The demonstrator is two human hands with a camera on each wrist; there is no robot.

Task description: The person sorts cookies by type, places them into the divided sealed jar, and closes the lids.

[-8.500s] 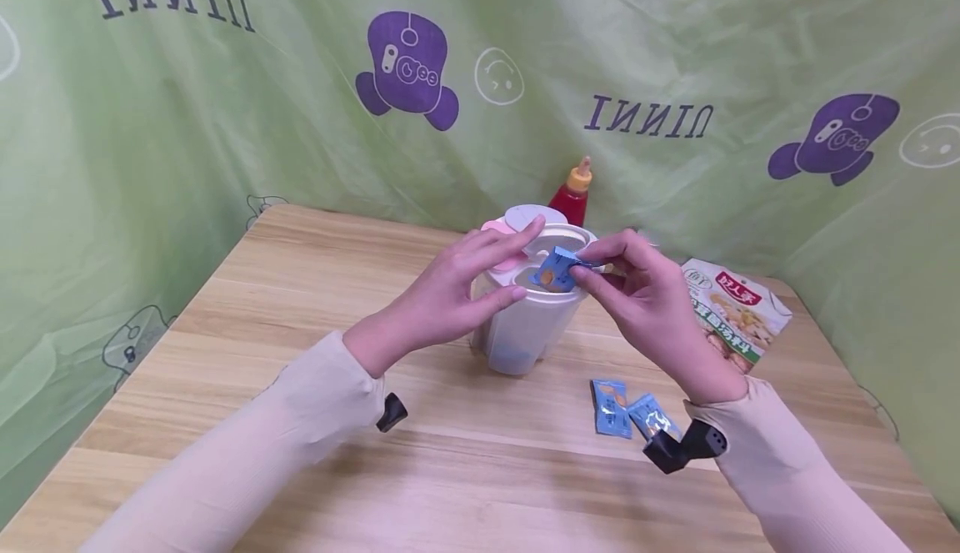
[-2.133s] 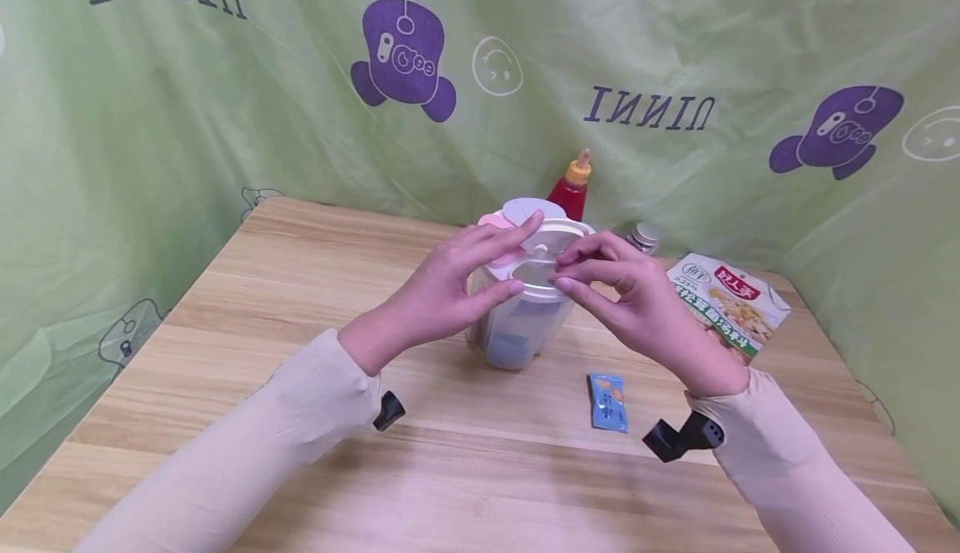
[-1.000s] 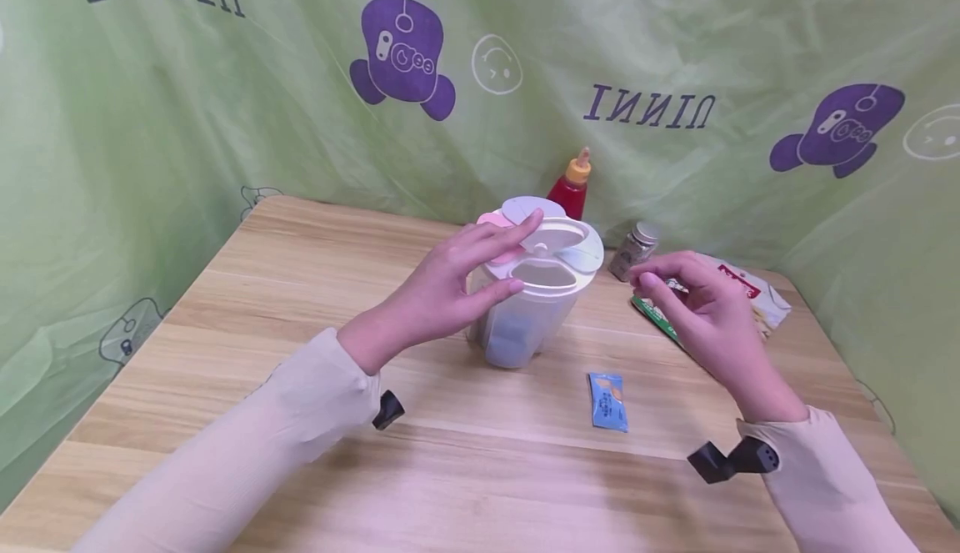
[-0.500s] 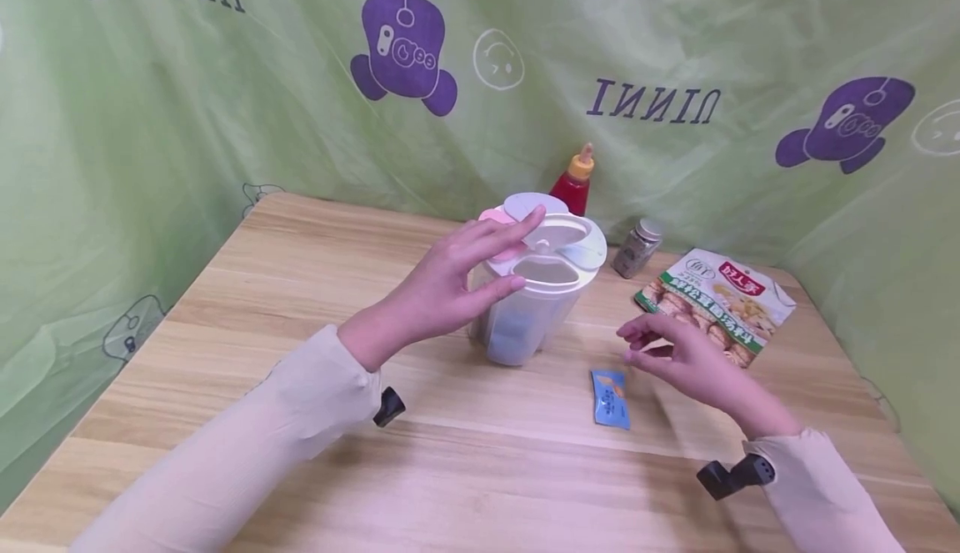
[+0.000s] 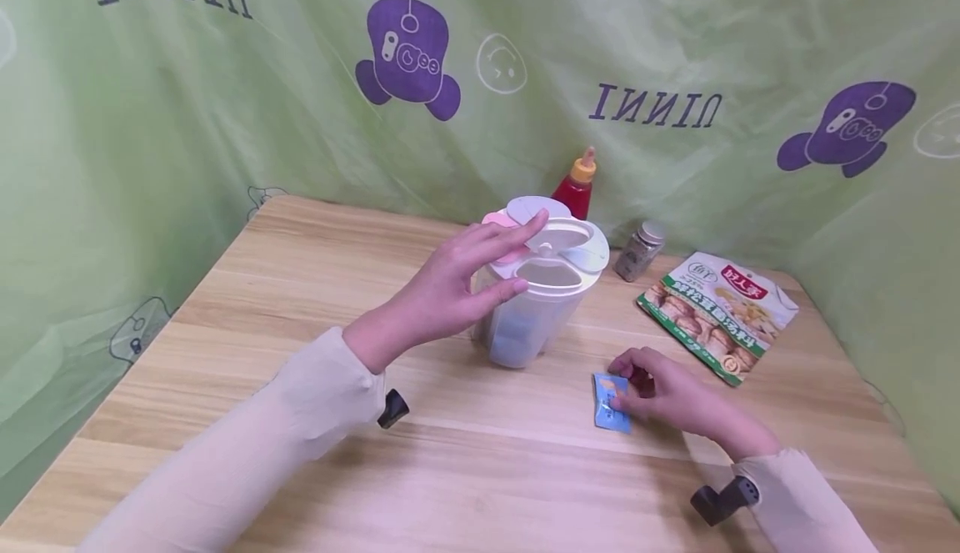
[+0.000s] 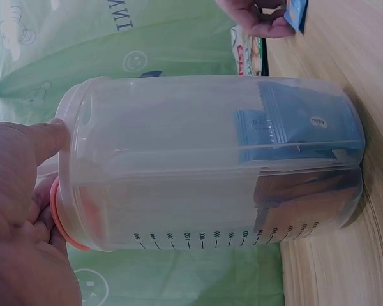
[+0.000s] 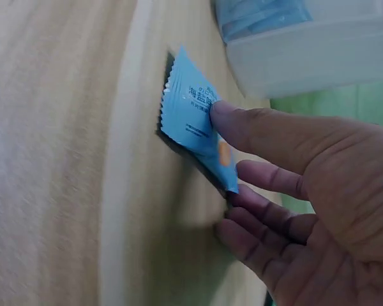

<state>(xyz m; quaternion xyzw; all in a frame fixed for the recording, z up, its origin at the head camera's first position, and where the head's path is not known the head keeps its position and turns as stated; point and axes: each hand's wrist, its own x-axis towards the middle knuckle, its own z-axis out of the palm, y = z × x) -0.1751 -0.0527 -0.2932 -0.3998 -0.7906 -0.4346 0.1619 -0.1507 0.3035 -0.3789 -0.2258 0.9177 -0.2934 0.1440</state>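
Note:
A translucent storage container point(image 5: 525, 328) with a multi-lidded top stands on the table. My left hand point(image 5: 457, 282) holds it at the top, thumb at the front rim and fingers over the pink lid point(image 6: 60, 220). Inside, low down, blue packets point(image 6: 313, 118) lie in one compartment and brown-orange packets point(image 6: 306, 204) in another. Two lid openings are uncovered. To the right, my right hand point(image 5: 663, 390) pinches a small blue snack packet point(image 7: 195, 111), thumb on its printed face and fingers at its edge. The packet is tilted, close to the tabletop.
A printed food bag point(image 5: 716, 315) lies at the right of the table. Behind the container stand a red squeeze bottle point(image 5: 574, 194) with a yellow cap and a small spice jar point(image 5: 639, 251). A green curtain point(image 5: 315, 103) surrounds the wooden table point(image 5: 450, 470).
My right hand has left the container's opening, come down to the table and taken hold of the blue packet. Fewer loose packets lie on the table than earlier. My left hand has stayed put.

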